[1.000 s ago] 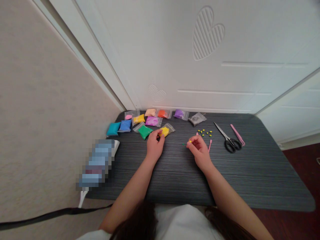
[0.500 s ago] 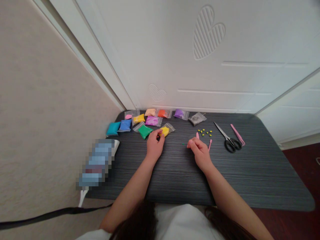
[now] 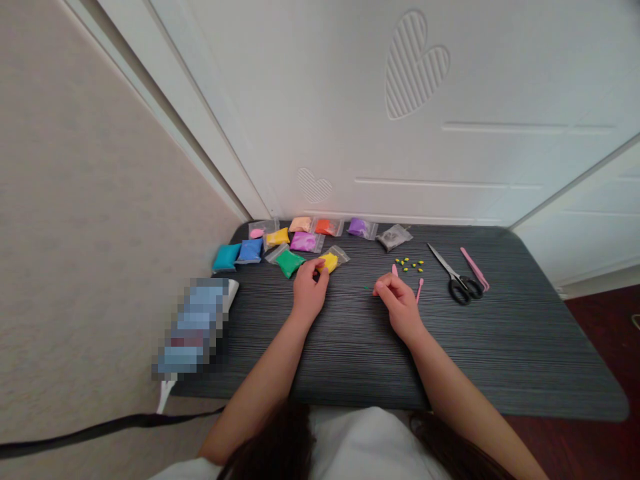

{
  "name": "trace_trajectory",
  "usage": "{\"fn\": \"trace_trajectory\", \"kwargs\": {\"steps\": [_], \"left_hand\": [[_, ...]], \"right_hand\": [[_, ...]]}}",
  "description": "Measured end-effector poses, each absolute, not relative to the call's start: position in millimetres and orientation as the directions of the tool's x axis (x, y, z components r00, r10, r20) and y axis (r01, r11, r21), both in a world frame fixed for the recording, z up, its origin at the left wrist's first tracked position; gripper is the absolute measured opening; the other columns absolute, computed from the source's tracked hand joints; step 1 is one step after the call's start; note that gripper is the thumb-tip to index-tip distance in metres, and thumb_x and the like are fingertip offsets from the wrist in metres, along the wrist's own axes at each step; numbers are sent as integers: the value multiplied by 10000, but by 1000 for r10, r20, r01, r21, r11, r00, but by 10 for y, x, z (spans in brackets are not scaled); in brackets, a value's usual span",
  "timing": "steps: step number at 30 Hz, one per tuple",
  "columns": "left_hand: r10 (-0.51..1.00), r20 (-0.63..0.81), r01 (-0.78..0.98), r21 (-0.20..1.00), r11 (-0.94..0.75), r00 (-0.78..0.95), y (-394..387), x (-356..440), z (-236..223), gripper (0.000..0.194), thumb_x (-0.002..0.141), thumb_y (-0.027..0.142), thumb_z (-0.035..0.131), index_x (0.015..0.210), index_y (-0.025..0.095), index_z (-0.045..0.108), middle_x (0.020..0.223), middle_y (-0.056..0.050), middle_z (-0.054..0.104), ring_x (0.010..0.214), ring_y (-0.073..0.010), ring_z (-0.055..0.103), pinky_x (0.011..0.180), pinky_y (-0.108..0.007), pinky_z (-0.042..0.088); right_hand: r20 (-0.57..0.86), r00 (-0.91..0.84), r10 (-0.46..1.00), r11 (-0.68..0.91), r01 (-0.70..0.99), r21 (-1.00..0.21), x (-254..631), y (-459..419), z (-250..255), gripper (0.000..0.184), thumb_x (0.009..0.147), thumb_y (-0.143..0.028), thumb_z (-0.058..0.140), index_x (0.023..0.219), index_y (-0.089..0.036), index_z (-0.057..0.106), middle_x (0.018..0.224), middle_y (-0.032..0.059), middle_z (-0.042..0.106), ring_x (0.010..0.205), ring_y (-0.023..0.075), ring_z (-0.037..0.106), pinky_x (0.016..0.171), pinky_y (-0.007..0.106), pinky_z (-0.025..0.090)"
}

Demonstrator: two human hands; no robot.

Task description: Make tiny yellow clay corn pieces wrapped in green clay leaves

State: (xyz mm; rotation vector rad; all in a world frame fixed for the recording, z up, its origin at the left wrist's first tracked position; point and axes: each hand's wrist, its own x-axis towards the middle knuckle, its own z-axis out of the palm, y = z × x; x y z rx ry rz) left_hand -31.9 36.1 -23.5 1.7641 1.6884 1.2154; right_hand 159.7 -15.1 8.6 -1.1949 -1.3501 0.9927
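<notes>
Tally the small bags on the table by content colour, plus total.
Yellow bags: 2
Green bag: 1
Teal bag: 1
Blue bag: 1
Light pink bag: 1
Peach bag: 1
Magenta bag: 1
Orange-red bag: 1
Purple bag: 1
Grey bag: 1
Total: 11

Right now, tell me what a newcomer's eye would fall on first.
Probably the bright bags, mostly back left on the table, with the left hand by a yellow bag. Next, the scissors toward the right, small pieces to their left. Behind, the large striped heart stands out on the white panel.
</notes>
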Motion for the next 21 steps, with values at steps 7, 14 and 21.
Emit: {"fn": "trace_trajectory", "kwargs": {"steps": [7,14,21], "left_hand": [[947,302,590,787,-181,-112,364,-324,-244,222,777,252,486,973,182,561,963,-62,594,880,-176,557,789,-333,462],[945,305,591,786,-183,-114,360,-321,-235,216,778,252,483,965,182,564,951,-60,596,877,-175,556,788,-326,461],[946,305,589,787,-183,-113,359,-323,-228,214,778,256,485,964,183,563,950,-58,595,875,-174,559,780,-324,465]], "right_hand": [[180,45,983,176,90,-980,1576,-142,65,225,793,-324,508,614,-199,453,640,-17,464,628,123,426,618,271,339],[166,38,985,164,43,-986,1578,-148,73,174,794,-307,499,662,-204,452,666,-19,482,658,125,448,648,274,350],[149,41,988,148,11,-989,1572,-150,75,125,789,-306,496,722,-213,446,672,-22,489,650,127,464,658,285,366]]}}
